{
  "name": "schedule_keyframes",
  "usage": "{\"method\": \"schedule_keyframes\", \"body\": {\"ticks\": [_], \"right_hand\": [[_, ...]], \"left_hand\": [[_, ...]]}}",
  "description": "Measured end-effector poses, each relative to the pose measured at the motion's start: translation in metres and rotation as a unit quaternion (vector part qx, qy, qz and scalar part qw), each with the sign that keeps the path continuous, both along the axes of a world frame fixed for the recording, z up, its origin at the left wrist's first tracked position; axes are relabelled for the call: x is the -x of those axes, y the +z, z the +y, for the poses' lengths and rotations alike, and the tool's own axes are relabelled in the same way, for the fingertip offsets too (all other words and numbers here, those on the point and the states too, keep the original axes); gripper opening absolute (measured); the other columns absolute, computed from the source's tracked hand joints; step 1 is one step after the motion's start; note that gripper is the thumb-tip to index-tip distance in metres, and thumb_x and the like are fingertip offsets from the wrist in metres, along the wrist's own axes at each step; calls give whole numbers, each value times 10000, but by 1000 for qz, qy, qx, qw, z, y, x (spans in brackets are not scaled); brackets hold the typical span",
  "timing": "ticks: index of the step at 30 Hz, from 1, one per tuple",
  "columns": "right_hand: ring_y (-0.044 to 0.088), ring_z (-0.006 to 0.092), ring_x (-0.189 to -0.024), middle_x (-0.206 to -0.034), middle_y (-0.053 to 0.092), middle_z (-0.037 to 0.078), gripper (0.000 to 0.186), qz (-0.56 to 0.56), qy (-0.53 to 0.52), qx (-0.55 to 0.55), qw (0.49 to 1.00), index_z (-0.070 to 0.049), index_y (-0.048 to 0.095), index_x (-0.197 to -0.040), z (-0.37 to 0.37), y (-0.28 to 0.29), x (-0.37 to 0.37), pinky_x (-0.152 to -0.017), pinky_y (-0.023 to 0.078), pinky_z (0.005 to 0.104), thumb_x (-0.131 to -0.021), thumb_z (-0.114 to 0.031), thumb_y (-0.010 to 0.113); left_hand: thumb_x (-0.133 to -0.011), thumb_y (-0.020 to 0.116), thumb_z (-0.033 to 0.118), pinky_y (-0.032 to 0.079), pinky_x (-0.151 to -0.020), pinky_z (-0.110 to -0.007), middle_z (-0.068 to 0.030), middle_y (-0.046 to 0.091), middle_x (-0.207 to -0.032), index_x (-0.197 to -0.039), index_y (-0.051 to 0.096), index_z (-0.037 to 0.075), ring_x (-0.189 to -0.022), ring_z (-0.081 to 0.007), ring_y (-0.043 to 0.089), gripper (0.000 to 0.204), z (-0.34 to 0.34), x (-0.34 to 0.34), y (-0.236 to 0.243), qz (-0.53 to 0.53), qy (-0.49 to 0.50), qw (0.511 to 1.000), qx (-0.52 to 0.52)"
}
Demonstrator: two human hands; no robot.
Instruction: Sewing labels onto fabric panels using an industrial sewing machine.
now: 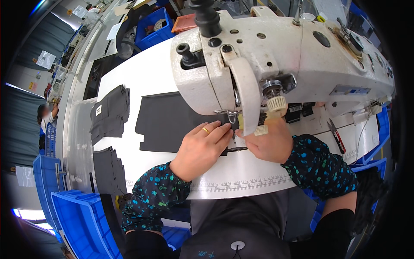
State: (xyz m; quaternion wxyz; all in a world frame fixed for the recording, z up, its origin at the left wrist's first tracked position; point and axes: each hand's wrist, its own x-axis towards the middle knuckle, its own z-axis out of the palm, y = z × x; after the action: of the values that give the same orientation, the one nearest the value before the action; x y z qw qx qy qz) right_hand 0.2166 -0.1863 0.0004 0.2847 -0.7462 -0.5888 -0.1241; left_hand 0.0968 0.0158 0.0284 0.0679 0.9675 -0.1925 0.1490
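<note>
A dark grey fabric piece point(166, 121) lies flat on the white sewing table, its right end under the head of a white sewing machine point(194, 82). My left hand point(202, 149) rests on this piece with fingers stretched toward the needle area; a ring is on one finger. Close to the needle, at the fabric's right end, is my right hand point(271, 140). Its fingers are partly hidden behind the machine's white lever point(246, 86), so their grip does not show. Both forearms wear dark sleeves with blue-green spots.
Two stacks of dark fabric pieces point(110, 114) point(109, 170) lie at the left. Red-handled thread snips point(337, 137) and small black labels point(297, 113) are on the right. A printed ruler point(241, 185) runs along the front edge. Blue bins point(84, 216) flank the table; people work at far left.
</note>
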Motion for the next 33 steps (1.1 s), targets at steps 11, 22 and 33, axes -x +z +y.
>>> {"method": "schedule_keyframes", "body": {"ticks": [11, 22, 33], "right_hand": [[629, 337, -605, -689, 621, 129, 157, 32, -61, 2, 998, -16, 667, -719, 5, -9, -2, -567, 492, 450, -752, -160, 719], [639, 304, -626, -742, 631, 98, 147, 31, -47, 14, 998, -42, 669, -685, 4, -5, -2, -582, 500, 436, -756, -166, 702], [623, 238, -600, -735, 585, 53, 168, -14, 46, 46, 998, -116, 743, -956, 0, -2, 1, -529, 494, 393, -808, -173, 688]], "left_hand": [[-777, 653, 116, 514, -874, -332, 1, 714, -1077, -1070, 758, 84, -938, -196, 670, 313, 11, -24, -4, -12, 49, 998, -28], [-786, 668, 76, 500, -881, -352, 5, 724, -964, -1055, 763, 98, -901, -224, 671, 286, 17, -26, -9, 4, 82, 997, 9], [-925, 640, 170, 495, -1017, -525, -123, 647, -1169, -1130, 672, 68, -1123, -363, 621, 231, 38, -15, 2, 145, 170, 974, 22]]}}
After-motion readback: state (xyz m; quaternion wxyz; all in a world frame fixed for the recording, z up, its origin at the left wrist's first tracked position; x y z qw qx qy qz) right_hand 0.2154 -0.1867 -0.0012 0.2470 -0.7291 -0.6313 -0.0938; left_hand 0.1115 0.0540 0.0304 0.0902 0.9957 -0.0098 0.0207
